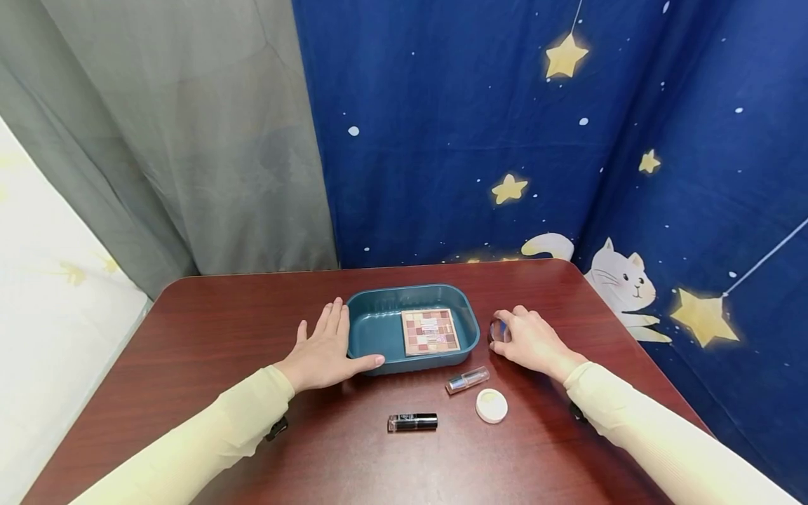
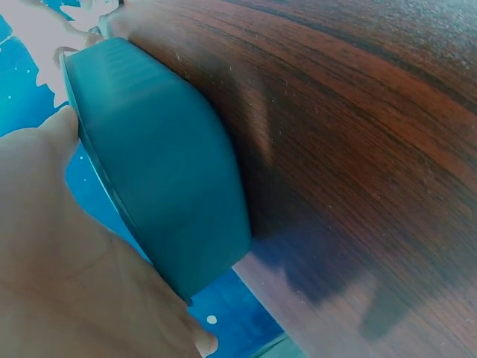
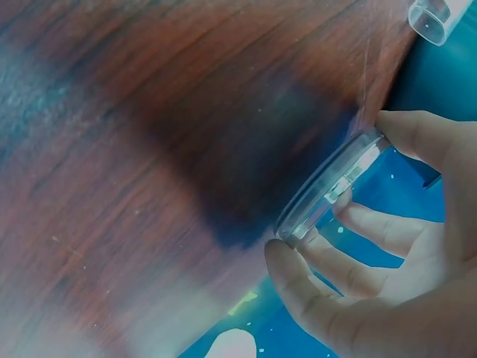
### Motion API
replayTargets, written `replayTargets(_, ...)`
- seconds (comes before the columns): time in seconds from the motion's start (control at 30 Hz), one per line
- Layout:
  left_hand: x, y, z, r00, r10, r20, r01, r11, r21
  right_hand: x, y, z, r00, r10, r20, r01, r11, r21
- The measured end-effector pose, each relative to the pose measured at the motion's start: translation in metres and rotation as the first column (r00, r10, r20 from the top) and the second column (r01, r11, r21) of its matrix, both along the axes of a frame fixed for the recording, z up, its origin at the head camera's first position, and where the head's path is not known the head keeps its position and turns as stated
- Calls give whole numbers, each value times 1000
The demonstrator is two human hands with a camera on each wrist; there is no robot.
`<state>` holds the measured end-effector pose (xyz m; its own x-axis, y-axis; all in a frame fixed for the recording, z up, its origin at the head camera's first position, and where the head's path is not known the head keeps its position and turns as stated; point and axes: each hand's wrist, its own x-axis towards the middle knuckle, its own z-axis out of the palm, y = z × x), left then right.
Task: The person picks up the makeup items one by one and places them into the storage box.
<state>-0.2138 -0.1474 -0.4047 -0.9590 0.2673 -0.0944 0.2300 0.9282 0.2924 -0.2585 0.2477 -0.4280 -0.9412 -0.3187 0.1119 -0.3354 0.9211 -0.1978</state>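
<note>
A teal plastic basin [image 1: 372,333] stands on the table, with an eyeshadow palette [image 1: 431,332] lying inside it toward the right. My left hand [image 1: 322,351] rests against the basin's left rim, fingers straight and spread; the left wrist view shows the thumb touching the rim of the basin [image 2: 156,156]. Just right of the basin, my right hand [image 1: 530,340] pinches a round, clear flat case [image 3: 328,186] by its edge between thumb and fingers. In the head view the fingers partly cover this case [image 1: 499,330]. Its contents cannot be made out.
In front of the basin lie a clear-capped lipstick tube [image 1: 467,380], a black lipstick tube [image 1: 412,422] and a small round white-lidded jar [image 1: 491,406]. The dark red wooden table [image 1: 240,337] ends at a back edge before grey and blue star-patterned curtains [image 1: 442,140].
</note>
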Motion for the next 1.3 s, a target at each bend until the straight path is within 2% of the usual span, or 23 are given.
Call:
replayTargets(0.33,-1,0,2,1000,-4,0,4,1000,13,-7,-5,17,997,-1,-72,-2,999,-38)
replayTargets(0.9,-2,1,1,1000,-6,11,5,1000,25,-18,-30,44,988,-4,-153,-10,996,-87)
replayTargets(1.07,0,-1,1,1000,-1,11,1,1000,25,-19,-38,51,988,-1,-155,-13,996,-87)
replayTargets(1.3,2,-1,1,1000,-4,7,4,1000,30,-21,-52,56,991,23,-135,-28,999,-34)
